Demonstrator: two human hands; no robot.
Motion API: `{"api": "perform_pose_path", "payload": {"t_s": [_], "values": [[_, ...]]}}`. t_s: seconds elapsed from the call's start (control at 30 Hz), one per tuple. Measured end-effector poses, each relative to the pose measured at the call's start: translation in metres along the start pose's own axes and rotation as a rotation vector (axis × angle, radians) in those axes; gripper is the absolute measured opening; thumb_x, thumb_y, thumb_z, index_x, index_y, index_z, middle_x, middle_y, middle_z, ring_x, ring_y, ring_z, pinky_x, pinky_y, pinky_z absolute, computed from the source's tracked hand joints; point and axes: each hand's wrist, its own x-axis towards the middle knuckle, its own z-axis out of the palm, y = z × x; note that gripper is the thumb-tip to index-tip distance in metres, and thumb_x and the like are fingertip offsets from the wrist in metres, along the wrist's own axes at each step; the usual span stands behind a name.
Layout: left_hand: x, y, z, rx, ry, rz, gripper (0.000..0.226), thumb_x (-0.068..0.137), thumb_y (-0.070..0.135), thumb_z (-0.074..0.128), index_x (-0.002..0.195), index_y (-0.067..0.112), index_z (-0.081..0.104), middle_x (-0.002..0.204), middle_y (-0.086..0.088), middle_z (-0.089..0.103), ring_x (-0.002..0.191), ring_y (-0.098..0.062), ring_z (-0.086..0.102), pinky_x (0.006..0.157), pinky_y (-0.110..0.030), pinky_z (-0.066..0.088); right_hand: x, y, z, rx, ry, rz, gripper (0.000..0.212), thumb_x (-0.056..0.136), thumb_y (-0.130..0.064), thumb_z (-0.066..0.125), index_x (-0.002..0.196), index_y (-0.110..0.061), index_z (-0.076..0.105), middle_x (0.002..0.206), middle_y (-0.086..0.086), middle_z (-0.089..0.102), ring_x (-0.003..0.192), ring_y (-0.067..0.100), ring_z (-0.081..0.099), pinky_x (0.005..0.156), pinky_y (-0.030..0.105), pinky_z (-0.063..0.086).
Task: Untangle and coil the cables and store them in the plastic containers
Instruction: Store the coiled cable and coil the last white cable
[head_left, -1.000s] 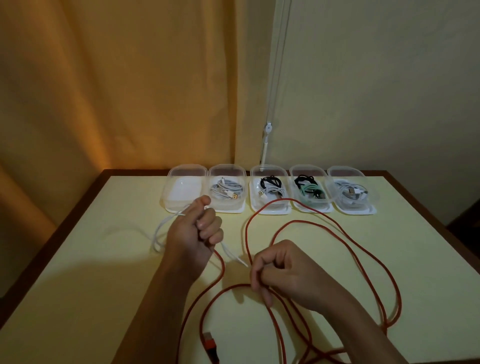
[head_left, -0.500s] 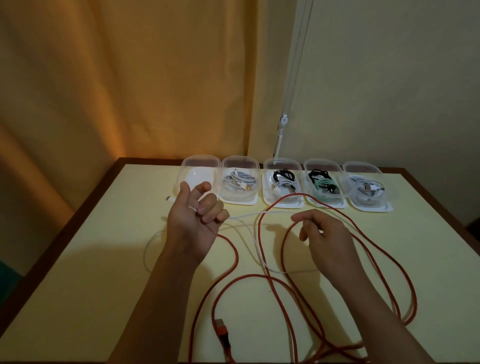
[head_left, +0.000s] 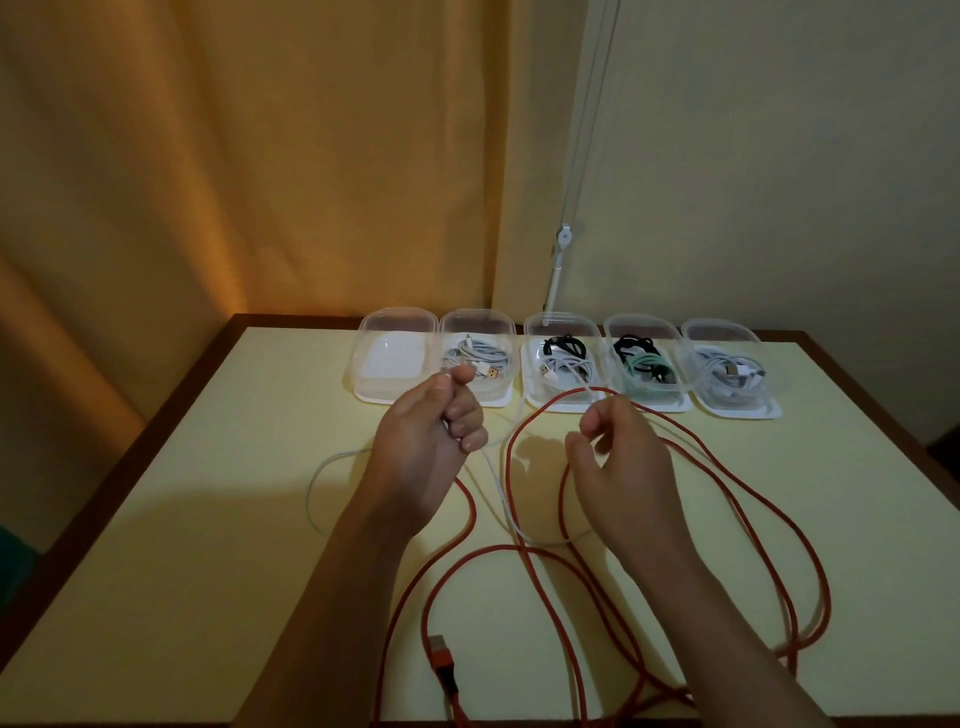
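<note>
My left hand (head_left: 431, 441) is raised over the table and grips a thin white cable (head_left: 318, 470), its thumb and forefinger pinching the plug end. My right hand (head_left: 618, 462) hovers to the right with curled fingers, pinching the same white cable near its fingertips. A slack length of white cable drops between the hands and crosses the red cable (head_left: 810, 561), which sprawls in large loops over the table. Its red plug (head_left: 441, 660) lies near the front edge. The empty container (head_left: 395, 358) stands leftmost in the back row.
Beside the empty container stand several clear containers holding coiled cables: white (head_left: 478, 358), black and white (head_left: 561, 364), black and green (head_left: 641, 364), white (head_left: 727, 374). The table (head_left: 182, 519) has a brown rim. A curtain and a wall rise behind it.
My right hand left the red loops and moved up toward the containers, drawing the white cable out from my left hand. My left hand rose slightly.
</note>
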Motion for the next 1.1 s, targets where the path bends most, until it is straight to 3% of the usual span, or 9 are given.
{"api": "perform_pose_path", "payload": {"t_s": [0.13,0.33,0.4,0.53,0.67,0.73,0.87,1.03,1.1], "values": [[-0.008,0.008,0.01,-0.136,-0.145,0.071,0.035,0.105,0.023,0.027,0.085,0.014,0.054,0.058,0.004,0.04,0.052,-0.009,0.038,0.053,-0.021,0.04,0.006,0.0,0.007,0.184,-0.067,0.181,0.004,0.104,-0.029,0.046,0.103,-0.026,0.047,0.076,0.007,0.066,0.068,0.019,0.061,0.062,0.034,0.046],[-0.014,0.004,0.026,-0.143,-0.114,0.209,0.052,0.097,0.044,0.03,0.057,0.02,0.054,0.036,0.007,0.034,0.04,-0.01,0.039,0.066,-0.027,0.053,0.019,0.015,0.019,0.108,-0.107,0.221,0.028,0.102,-0.022,0.051,0.089,-0.019,0.076,0.069,-0.012,0.063,0.074,0.009,0.062,0.065,0.022,0.04],[-0.014,0.003,0.026,-0.179,-0.144,0.191,0.054,0.098,0.046,0.029,0.057,0.018,0.05,0.036,0.006,0.025,0.036,-0.009,0.03,0.056,-0.025,0.049,0.023,0.019,0.023,0.11,-0.074,0.27,0.027,0.1,-0.024,0.053,0.087,-0.018,0.076,0.068,-0.008,0.065,0.073,0.013,0.064,0.066,0.025,0.041],[-0.015,-0.001,0.022,-0.21,-0.246,-0.056,0.053,0.099,0.05,0.028,0.057,0.02,0.042,0.049,0.006,0.014,0.041,-0.01,0.01,0.039,-0.022,0.017,0.029,0.019,0.026,0.262,-0.021,0.33,0.026,0.1,-0.025,0.054,0.083,-0.015,0.071,0.064,-0.002,0.066,0.06,0.013,0.06,0.065,0.029,0.046],[-0.01,-0.004,0.011,-0.077,-0.468,-0.418,0.039,0.096,0.044,0.043,0.065,0.021,0.045,0.051,0.007,0.019,0.04,-0.008,0.013,0.037,-0.02,0.015,0.033,0.003,0.021,0.52,0.016,0.226,0.02,0.102,-0.017,0.053,0.088,-0.015,0.067,0.07,-0.006,0.061,0.066,0.009,0.055,0.066,0.022,0.045],[-0.01,-0.005,0.008,0.178,-0.509,-0.469,0.038,0.097,0.04,0.042,0.065,0.02,0.045,0.052,0.008,0.021,0.04,-0.006,0.016,0.038,-0.019,0.014,0.034,-0.007,0.015,0.605,0.05,0.127,0.016,0.102,-0.015,0.054,0.093,-0.016,0.068,0.076,-0.009,0.063,0.072,0.004,0.058,0.071,0.017,0.047],[-0.009,-0.007,0.014,0.857,-0.318,-0.369,0.038,0.105,0.023,0.034,0.07,0.01,0.044,0.055,0.004,0.028,0.046,-0.007,0.021,0.044,-0.021,0.017,0.031,-0.019,0.004,0.556,0.046,-0.066,0.015,0.099,-0.012,0.06,0.095,-0.022,0.071,0.093,-0.007,0.071,0.091,0.01,0.063,0.08,0.02,0.049],[-0.001,-0.014,-0.005,1.069,0.02,-0.064,0.029,0.1,0.032,0.042,0.077,0.024,0.057,0.059,0.015,0.047,0.06,-0.009,0.041,0.061,-0.031,0.032,0.027,-0.02,-0.007,0.378,0.01,-0.238,0.017,0.091,-0.012,0.07,0.093,-0.029,0.074,0.092,-0.01,0.067,0.095,0.012,0.06,0.087,0.019,0.045],[0.007,-0.012,-0.008,0.945,0.177,0.023,0.028,0.1,0.029,0.041,0.074,0.024,0.052,0.06,0.014,0.047,0.063,-0.016,0.04,0.06,-0.031,0.033,0.025,-0.019,-0.007,0.319,-0.016,-0.268,0.015,0.088,-0.013,0.075,0.091,-0.028,0.075,0.088,-0.015,0.066,0.092,0.01,0.059,0.086,0.018,0.043]]}}
